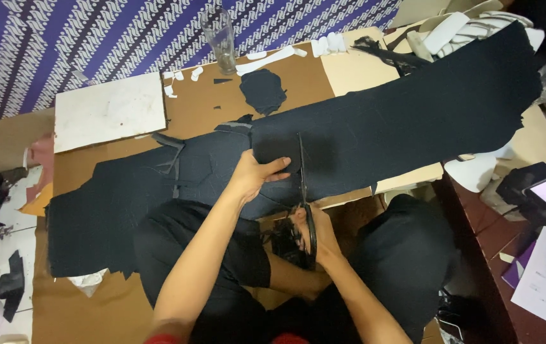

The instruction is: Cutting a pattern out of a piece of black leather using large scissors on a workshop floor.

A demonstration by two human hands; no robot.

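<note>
Dark navy fabric [375, 121], a long strip of it, is spread across the brown cardboard [203, 108] on the floor, running from lower left up to the upper right, so its long axis is a shallow diagonal. The person sits at its near edge with the scissors [303, 191] in the right hand [314, 236], fingers closed through the handles, blades pointing straight away from them and across the strip's width, tips partway into the cloth. The left hand [254, 175] lies flat on the fabric just left of the blades, fingers curled over a small dark piece there, pinning it. Progress-wise I'd say it's mid-job: the left end looks ragged and already cut into, loose offcuts [171, 156] and a cut shape [263, 89] lie nearby, while the whole right stretch looks uncut.
</note>
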